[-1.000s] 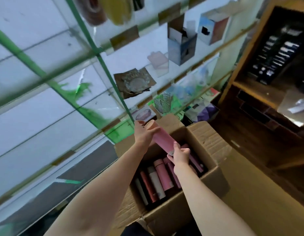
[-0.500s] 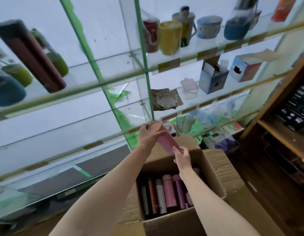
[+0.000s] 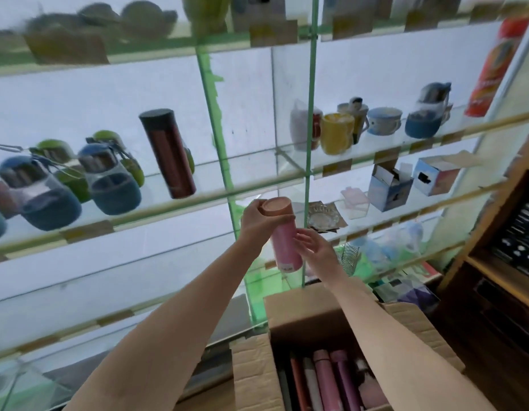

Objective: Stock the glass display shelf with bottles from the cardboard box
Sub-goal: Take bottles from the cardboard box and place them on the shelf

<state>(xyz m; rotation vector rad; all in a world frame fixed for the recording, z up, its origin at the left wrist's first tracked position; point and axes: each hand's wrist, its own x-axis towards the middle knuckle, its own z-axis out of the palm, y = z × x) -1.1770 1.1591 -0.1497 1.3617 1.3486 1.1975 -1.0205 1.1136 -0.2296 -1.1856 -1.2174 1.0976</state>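
Note:
A pink bottle [image 3: 285, 247] with a tan cap is held upright in front of the glass display shelf [image 3: 174, 203]. My left hand [image 3: 257, 221] grips it around the cap end. My right hand [image 3: 315, 247] touches the bottle's lower side with loosely spread fingers. Below, the open cardboard box [image 3: 254, 372] holds several more bottles [image 3: 328, 381] in pink, red, white and purple, lying side by side. A dark red bottle [image 3: 168, 152] stands on the shelf above and left of the hands.
Blue and green round jars [image 3: 109, 179] fill the shelf's left part. Mugs [image 3: 337, 133], small cartons [image 3: 389, 185] and a glass dish [image 3: 322, 216] sit in the right bays. A green glass divider [image 3: 224, 161] splits the bays. A wooden cabinet [image 3: 503, 262] stands at right.
The pink bottle has risen out of the box and turned from slanted to upright. Both hands rose with it, and the view tilted up to show higher shelves.

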